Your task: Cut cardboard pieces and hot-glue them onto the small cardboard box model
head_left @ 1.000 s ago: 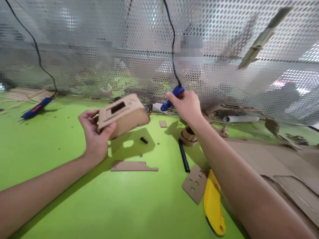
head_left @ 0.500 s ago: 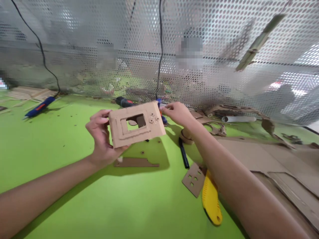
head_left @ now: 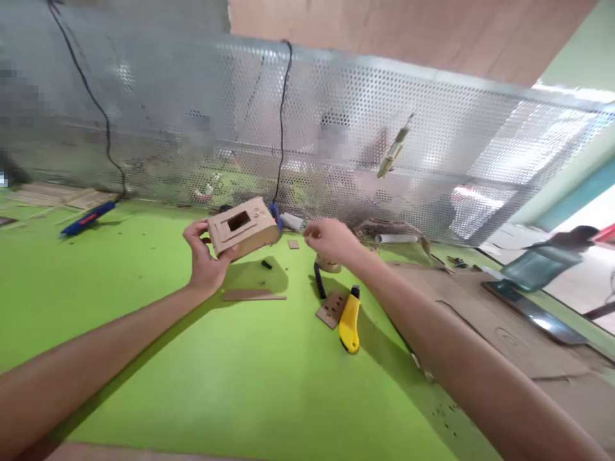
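Note:
My left hand [head_left: 204, 262] grips the lower left end of a small cardboard box [head_left: 257, 242], tilted above the table, with a rectangular window and small holes in its face. To its right, my right hand [head_left: 336, 240] hovers with fingertips pinched; whether anything is between them is unclear. Below that hand are a brown ring-shaped roll [head_left: 328, 265], a black marker-like stick [head_left: 319, 282], a cardboard piece with cut holes [head_left: 331, 310] and a yellow utility knife [head_left: 350, 325]. A cardboard strip [head_left: 254, 296] and a small black piece [head_left: 266, 264] lie under the box.
A perforated metal screen [head_left: 230, 141] stands behind the green table [head_left: 202, 384]. Cardboard sheets [head_left: 509, 333] cover the right side, with a dark flat device [head_left: 533, 314] on them. A blue corded tool [head_left: 89, 219] and wooden sticks [head_left: 52, 195] lie at left.
My right hand has come away from the box's right end, fingers still pinched. The box has turned to show its underside. The camera view has pulled back and shifted.

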Demonstrator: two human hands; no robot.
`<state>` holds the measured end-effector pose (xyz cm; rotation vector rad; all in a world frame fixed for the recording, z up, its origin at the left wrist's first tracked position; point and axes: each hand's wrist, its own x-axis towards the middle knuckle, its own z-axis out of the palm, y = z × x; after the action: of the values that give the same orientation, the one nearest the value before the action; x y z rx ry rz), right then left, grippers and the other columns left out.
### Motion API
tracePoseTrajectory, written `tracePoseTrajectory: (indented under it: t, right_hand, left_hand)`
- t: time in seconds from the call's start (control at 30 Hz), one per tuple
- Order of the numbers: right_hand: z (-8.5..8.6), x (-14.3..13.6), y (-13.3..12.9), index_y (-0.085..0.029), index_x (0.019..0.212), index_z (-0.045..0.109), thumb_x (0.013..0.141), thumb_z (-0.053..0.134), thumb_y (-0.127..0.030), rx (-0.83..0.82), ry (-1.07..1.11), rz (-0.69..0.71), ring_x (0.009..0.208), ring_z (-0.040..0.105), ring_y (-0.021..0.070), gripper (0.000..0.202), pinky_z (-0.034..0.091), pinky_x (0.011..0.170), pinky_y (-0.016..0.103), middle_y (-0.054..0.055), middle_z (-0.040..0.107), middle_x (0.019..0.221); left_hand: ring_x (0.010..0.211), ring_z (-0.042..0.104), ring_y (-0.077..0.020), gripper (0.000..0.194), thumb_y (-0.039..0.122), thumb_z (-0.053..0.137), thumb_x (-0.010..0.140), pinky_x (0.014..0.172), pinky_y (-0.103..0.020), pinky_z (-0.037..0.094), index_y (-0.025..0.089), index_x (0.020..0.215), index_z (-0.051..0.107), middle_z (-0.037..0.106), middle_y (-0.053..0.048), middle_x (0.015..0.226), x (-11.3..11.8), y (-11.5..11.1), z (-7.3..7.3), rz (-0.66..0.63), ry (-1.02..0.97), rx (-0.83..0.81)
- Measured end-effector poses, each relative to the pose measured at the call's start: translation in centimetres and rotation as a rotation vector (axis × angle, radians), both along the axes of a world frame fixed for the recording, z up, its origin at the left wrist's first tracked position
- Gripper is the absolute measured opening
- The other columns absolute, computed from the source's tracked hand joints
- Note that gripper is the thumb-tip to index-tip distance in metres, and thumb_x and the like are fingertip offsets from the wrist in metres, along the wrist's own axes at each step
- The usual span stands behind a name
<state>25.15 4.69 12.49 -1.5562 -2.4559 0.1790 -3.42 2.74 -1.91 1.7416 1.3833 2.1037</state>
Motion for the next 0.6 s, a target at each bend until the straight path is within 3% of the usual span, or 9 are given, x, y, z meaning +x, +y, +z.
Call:
tracePoseTrajectory:
  t: [0.13,0.23,0.4,0.6]
  right_hand:
    - [-5.5,-1.3,-1.5,-0.017,0.117,0.078,0.1,0.072,-0.024,-0.116,-0.106,0.101,0.108,0.075,0.0246,0.02,0.061,0.097,0.041,0.011,0.08,0.119]
    - [-7.9,-2.6,-1.1,-0.019,0.129,0.071,0.105,0.069,-0.038,-0.139,-0.149,0.116,0.115,0.072,0.0247,0.031,0.061,0.1,0.048,0.011,0.071,0.134]
    - [-9.0,-2.8,1.0,-0.019,0.135,0.068,0.105,0.069,-0.038,-0.166,-0.206,0.057,0.115,0.071,0.0253,0.035,0.063,0.098,0.047,0.011,0.069,0.137]
    - [-9.9,-2.4,1.8,-0.02,0.134,0.068,0.106,0.069,-0.038,-0.157,-0.194,0.053,0.117,0.071,0.0255,0.034,0.062,0.099,0.047,0.011,0.068,0.138]
  left_hand:
    - [0.13,0.051,-0.0292,0.069,0.029,0.082,0.081,0.103,-0.047,0.048,0.027,0.132,0.034,0.044,-0.012,0.141,-0.6,-0.4,-0.1,0.077,-0.022,-0.038]
    - [0.132,0.052,-0.0292,0.071,0.027,0.083,0.08,0.102,-0.044,0.051,0.028,0.133,0.036,0.045,-0.012,0.143,-1.2,-1.7,-0.2,0.068,0.037,-0.046]
    - [0.136,0.051,-0.0314,0.078,0.026,0.086,0.078,0.108,-0.048,0.048,0.03,0.136,0.034,0.044,-0.012,0.149,-1.8,-3.8,-0.4,0.021,0.13,-0.053]
    - [0.133,0.052,-0.0313,0.079,0.027,0.085,0.08,0.11,-0.051,0.047,0.032,0.139,0.033,0.046,-0.011,0.146,-1.7,-4.6,-0.4,-0.013,0.136,-0.097]
